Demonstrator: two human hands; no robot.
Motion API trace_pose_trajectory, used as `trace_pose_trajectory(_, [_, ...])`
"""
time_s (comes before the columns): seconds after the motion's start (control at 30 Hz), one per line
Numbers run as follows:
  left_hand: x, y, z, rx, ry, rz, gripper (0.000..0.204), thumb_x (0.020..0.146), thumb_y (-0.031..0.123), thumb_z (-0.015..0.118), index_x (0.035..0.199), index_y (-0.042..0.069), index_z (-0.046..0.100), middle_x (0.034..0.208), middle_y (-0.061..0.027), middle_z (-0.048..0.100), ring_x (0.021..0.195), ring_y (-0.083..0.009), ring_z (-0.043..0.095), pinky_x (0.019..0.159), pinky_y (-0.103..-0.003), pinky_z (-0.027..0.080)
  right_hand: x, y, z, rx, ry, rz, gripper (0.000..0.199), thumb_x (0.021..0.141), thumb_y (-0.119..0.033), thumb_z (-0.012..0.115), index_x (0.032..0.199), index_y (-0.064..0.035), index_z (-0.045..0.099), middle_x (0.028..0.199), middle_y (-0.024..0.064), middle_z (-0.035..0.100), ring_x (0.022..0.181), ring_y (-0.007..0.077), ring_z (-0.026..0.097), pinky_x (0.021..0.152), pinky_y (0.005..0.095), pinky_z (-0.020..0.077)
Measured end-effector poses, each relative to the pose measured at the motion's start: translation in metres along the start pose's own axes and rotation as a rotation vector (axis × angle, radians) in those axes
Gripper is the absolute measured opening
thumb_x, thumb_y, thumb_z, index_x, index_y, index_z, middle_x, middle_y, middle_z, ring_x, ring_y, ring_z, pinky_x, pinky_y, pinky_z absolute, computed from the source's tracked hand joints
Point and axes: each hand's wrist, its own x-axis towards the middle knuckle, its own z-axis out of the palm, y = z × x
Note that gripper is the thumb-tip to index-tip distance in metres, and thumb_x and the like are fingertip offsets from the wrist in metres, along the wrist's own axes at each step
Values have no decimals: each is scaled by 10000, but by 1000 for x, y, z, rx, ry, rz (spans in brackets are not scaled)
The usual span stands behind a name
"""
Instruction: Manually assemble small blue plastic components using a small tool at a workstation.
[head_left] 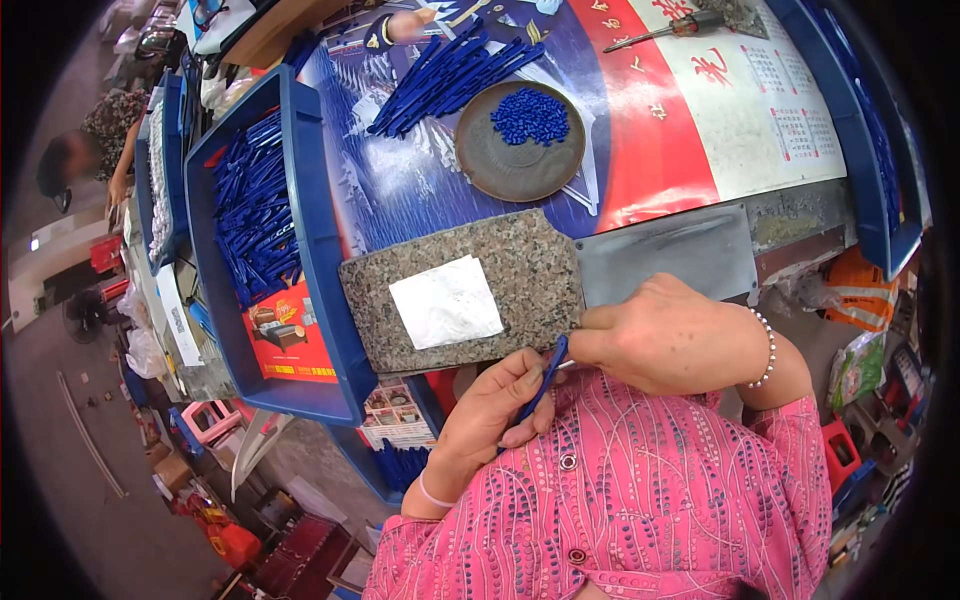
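Close to my chest, my left hand (500,398) grips a slim blue plastic stick (541,384), which slants up and to the right. My right hand (665,340) is closed in a pinch at the stick's upper end. A small shiny bit (568,364) shows beside its fingers; what they hold is mostly hidden. Just beyond both hands lies a speckled stone slab (380,300) with a folded white sheet (446,303) on it. Farther off, a round brown dish (480,170) holds many small blue pieces (530,116).
Long blue sticks (445,75) lie heaped beyond the dish. A blue tray (305,170) of similar sticks stands left, another blue tray (893,245) far right. A grey plate (670,255) adjoins the slab. A screwdriver (680,27) and another person's hand (408,25) are at the far side.
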Motion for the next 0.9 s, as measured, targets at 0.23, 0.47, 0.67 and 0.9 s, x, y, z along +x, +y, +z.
trace_pose_trajectory(0.23, [0, -1, 7, 116, 50, 8, 169, 963, 232, 446, 941, 67, 474, 649, -81, 568, 382, -44, 331, 366, -168, 239, 2, -16, -9, -194, -85, -41, 119, 713, -139, 559, 781, -59, 504, 702, 80, 532, 581, 251, 606, 452, 373, 461])
trace_pose_trajectory(0.47, [2, 0, 5, 41, -25, -21, 191, 937, 217, 494, 1026, 48, 483, 599, -89, 523, 344, -41, 290, 336, -162, 204, 8, 25, -1, 355, -222, -161, 109, 813, -149, 570, 867, -55, 561, 763, 101, 594, 720, 308, 585, 579, 395, 443])
trace_pose_trajectory(0.67, [6, 2, -8, -69, -80, -64, 244, 957, 262, 450, 1011, 29, 498, 576, -46, 477, 359, -22, 298, 341, -161, 202, -2, 15, -8, 343, 14, -64, 110, 787, -115, 568, 873, -49, 549, 773, 113, 599, 707, 321, 589, 566, 412, 440])
trace_pose_trajectory(0.9, [6, 3, -4, -75, -54, -55, 244, 959, 264, 445, 1004, 30, 499, 579, -57, 482, 353, -33, 299, 340, -164, 203, -10, 2, 2, 49, 36, 90, 147, 756, -123, 604, 882, -86, 538, 749, 63, 545, 627, 286, 576, 519, 389, 434])
